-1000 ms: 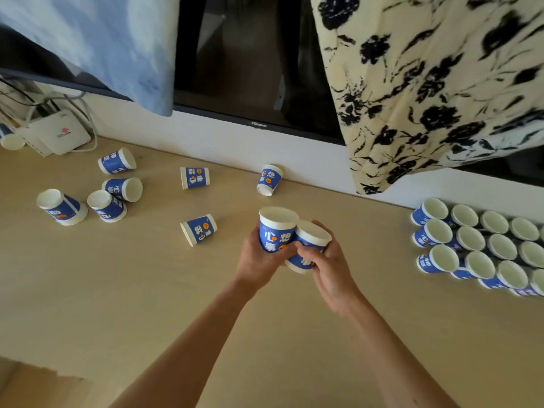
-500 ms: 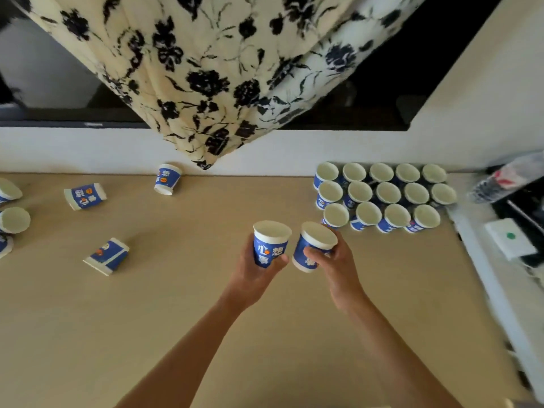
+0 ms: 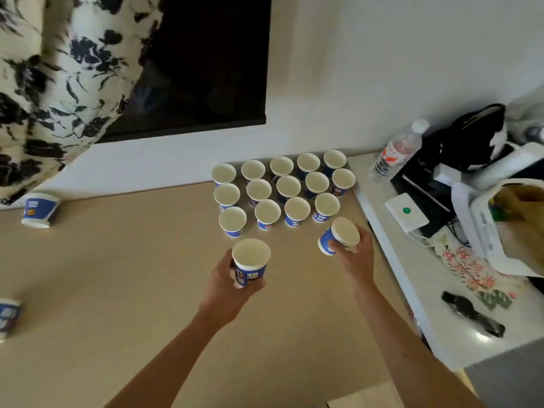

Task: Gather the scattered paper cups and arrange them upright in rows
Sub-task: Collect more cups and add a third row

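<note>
Several blue-and-white paper cups stand upright in three rows (image 3: 282, 187) against the back wall on the beige table (image 3: 117, 275). My left hand (image 3: 226, 287) grips one upright cup (image 3: 250, 262) in front of the rows. My right hand (image 3: 354, 254) holds a second cup (image 3: 338, 235), tilted left, just right of the front row's last cup (image 3: 326, 207). One loose cup (image 3: 39, 209) lies by the wall at the far left. Another cup (image 3: 7, 316) is cut off by the left edge.
A white counter (image 3: 441, 304) borders the table on the right, carrying a water bottle (image 3: 397, 150), a white box (image 3: 407, 212), black equipment (image 3: 468, 136) and a black object (image 3: 472, 313). A floral cloth (image 3: 59, 69) hangs over a dark screen (image 3: 206, 60) at the back.
The view has swung right and the rows now lie straight ahead. My hands have parted: the right one carried its cup to the front row's right end, the left stayed in front.
</note>
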`<state>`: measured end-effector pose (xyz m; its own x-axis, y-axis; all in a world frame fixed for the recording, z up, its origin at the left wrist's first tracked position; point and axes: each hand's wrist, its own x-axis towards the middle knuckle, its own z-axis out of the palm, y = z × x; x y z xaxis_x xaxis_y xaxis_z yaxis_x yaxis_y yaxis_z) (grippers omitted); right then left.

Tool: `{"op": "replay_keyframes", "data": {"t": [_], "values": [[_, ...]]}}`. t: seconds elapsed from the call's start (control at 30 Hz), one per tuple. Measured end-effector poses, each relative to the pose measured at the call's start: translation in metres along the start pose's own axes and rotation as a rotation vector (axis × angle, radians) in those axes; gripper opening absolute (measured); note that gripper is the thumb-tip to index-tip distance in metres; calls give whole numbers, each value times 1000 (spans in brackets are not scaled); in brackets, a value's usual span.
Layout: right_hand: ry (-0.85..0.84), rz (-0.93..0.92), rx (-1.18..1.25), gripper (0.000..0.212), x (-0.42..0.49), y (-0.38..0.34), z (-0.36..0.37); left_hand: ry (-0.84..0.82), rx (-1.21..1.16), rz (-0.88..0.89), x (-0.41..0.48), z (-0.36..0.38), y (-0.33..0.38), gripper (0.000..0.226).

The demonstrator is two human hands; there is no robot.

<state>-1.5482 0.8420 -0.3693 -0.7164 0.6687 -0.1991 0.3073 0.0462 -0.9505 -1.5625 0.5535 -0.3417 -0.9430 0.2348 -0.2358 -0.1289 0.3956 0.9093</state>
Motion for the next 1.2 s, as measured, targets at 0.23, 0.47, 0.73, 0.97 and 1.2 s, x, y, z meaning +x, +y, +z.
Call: {"op": "replay_keyframes", "data": {"t": [0.23,0.47,0.73,0.97,1.2], "values": [[76,-8,-87,69,85,29,-21,1,113,-26,4,14,1,58],[-2,-103,-156,72,132,38,-9,4,174,-49,6,19,1,62],[45,-91,-150,71,154,39,4,10,164,-35,8,21,1,63],[33,-92,-166,78,159,44,6,31,144,-47,4,22,-4,66],[153,-13,-55,71,114,61,-2,81,106,-74,2,20,-6,65]]}}
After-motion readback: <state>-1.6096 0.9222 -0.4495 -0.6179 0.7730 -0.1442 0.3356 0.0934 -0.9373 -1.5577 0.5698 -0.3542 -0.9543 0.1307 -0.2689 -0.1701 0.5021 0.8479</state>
